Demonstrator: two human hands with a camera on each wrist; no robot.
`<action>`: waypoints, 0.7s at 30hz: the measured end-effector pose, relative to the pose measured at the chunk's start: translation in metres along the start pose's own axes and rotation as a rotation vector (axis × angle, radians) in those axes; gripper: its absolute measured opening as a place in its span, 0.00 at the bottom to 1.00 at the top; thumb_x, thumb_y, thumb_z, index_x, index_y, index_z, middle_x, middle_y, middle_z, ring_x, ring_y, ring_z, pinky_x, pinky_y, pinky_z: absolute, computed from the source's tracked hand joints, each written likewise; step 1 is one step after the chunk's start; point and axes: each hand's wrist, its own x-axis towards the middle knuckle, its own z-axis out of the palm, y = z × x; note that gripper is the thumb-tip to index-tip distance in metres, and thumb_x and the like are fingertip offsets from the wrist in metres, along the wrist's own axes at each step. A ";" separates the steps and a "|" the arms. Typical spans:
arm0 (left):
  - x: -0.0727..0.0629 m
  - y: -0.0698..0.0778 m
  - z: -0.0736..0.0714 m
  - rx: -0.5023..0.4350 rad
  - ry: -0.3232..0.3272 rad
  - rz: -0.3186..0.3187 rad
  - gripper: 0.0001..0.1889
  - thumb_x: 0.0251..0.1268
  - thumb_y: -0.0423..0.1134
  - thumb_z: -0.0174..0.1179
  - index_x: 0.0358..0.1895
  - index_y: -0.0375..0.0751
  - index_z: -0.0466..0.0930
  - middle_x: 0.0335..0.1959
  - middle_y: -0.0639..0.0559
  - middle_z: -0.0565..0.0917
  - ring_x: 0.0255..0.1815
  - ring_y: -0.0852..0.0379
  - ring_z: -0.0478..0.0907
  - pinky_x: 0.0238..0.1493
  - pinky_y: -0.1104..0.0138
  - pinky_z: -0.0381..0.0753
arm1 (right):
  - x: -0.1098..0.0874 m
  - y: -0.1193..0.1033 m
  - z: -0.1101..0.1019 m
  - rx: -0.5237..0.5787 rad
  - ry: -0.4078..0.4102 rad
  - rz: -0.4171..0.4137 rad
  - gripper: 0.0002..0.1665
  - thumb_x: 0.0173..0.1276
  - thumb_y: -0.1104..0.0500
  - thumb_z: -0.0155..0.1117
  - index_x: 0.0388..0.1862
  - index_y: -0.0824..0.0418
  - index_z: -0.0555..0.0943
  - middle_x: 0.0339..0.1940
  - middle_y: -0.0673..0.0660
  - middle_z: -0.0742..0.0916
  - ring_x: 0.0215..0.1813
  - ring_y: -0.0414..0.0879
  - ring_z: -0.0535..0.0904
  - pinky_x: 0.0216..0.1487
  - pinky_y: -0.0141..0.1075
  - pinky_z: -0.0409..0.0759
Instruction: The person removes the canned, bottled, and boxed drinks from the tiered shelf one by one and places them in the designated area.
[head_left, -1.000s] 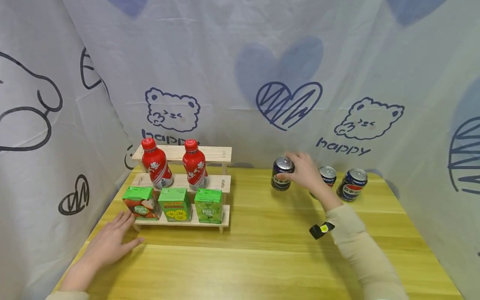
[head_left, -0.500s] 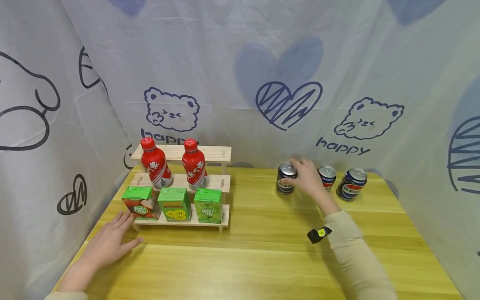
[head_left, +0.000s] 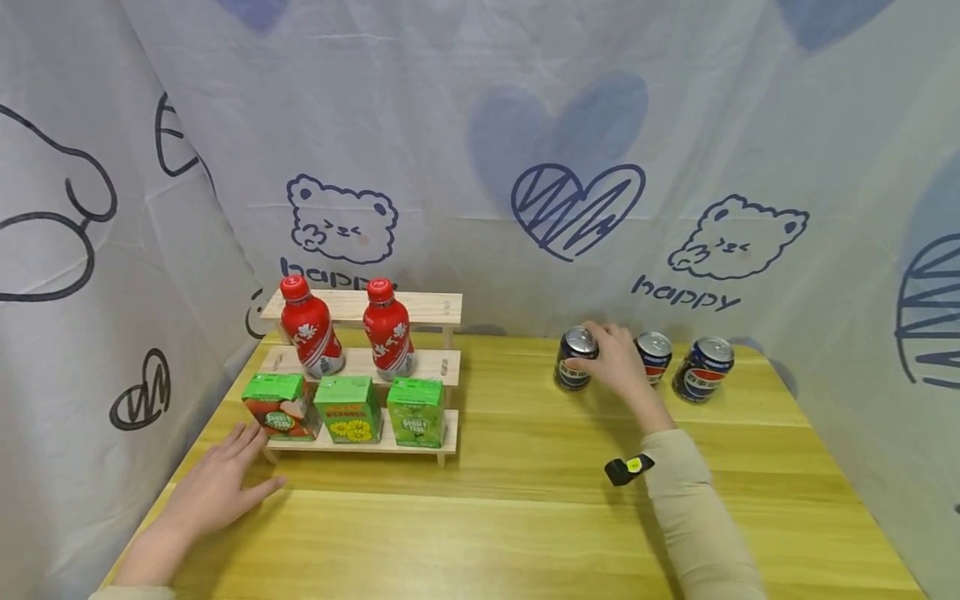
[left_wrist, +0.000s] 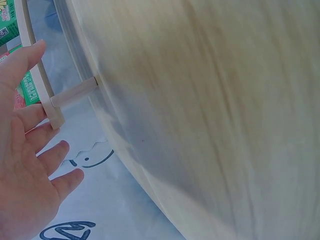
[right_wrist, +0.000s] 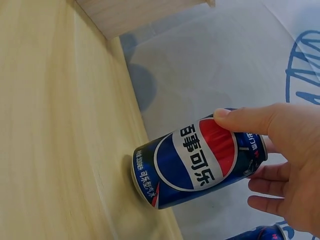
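Observation:
My right hand holds a blue soda can near its top, the thumb on the near side. In the right wrist view the can has a red, white and blue round label, and its base is at the tabletop. Two similar cans, a middle one partly behind my hand and a right one, stand to its right. My left hand is at the left end of a wooden tiered rack. In the left wrist view, its extended fingers touch the rack's lower shelf edge.
Three green-topped drink boxes, a red-fronted one, a yellow-flower one and a light green one, sit on the lowest shelf. Two red bottles, left and right, stand on the middle tier. A printed curtain hangs behind the table.
My right hand and the can have moved right and slightly nearer, towards the other two cans, with the last half second bringing only a small shift. The left hand stays in place.

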 end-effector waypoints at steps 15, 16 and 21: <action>-0.001 0.000 0.000 0.004 0.000 -0.003 0.48 0.59 0.65 0.61 0.69 0.25 0.64 0.71 0.24 0.62 0.71 0.25 0.58 0.67 0.34 0.62 | 0.005 0.007 0.004 0.024 -0.042 0.017 0.46 0.61 0.43 0.70 0.72 0.61 0.67 0.66 0.70 0.72 0.67 0.66 0.65 0.66 0.61 0.70; 0.000 0.001 0.000 0.004 0.001 -0.002 0.48 0.59 0.65 0.61 0.69 0.25 0.64 0.71 0.24 0.62 0.71 0.25 0.58 0.67 0.34 0.62 | 0.006 0.008 0.004 0.024 -0.046 0.019 0.46 0.61 0.43 0.70 0.72 0.61 0.66 0.67 0.70 0.72 0.67 0.66 0.64 0.66 0.61 0.69; -0.001 0.002 0.000 0.000 0.001 -0.003 0.48 0.59 0.65 0.61 0.69 0.25 0.64 0.71 0.25 0.62 0.71 0.25 0.58 0.67 0.34 0.62 | 0.007 0.009 0.004 0.024 -0.065 0.034 0.46 0.62 0.43 0.69 0.73 0.61 0.65 0.68 0.70 0.71 0.68 0.66 0.63 0.67 0.61 0.68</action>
